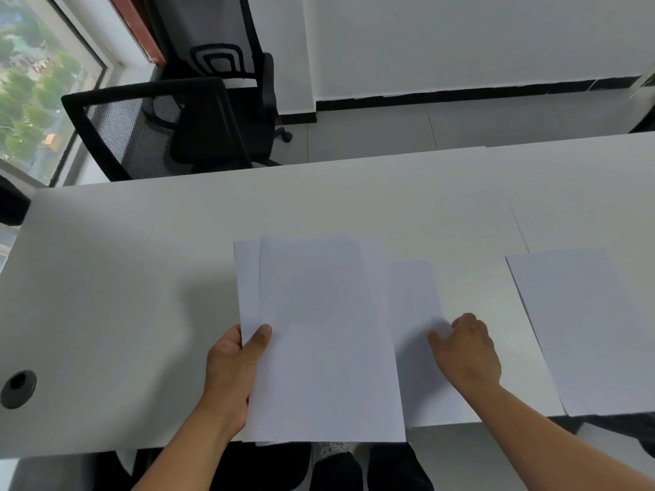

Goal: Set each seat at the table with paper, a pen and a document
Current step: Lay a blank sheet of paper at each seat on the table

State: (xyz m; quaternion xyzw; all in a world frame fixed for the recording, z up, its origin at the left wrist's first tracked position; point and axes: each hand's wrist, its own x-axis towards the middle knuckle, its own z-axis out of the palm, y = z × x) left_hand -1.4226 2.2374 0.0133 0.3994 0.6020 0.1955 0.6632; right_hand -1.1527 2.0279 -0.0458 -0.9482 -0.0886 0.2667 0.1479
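Observation:
My left hand (235, 363) grips a stack of white paper sheets (319, 341) by its left edge, thumb on top, above the near edge of the white table (124, 278). A single white sheet (414, 313) lies flat on the table, partly under the right side of the stack. My right hand (468, 349) rests on that sheet's right edge with fingers curled onto it. Another white sheet (581, 327) lies flat further right by the table's near edge. No pen is in view.
A black mesh office chair (159, 129) stands behind the table's far left side, with a second black chair (234, 51) behind it near the window. A round black cable grommet (17, 388) sits in the table at the near left. A seam (517, 225) divides two tabletops.

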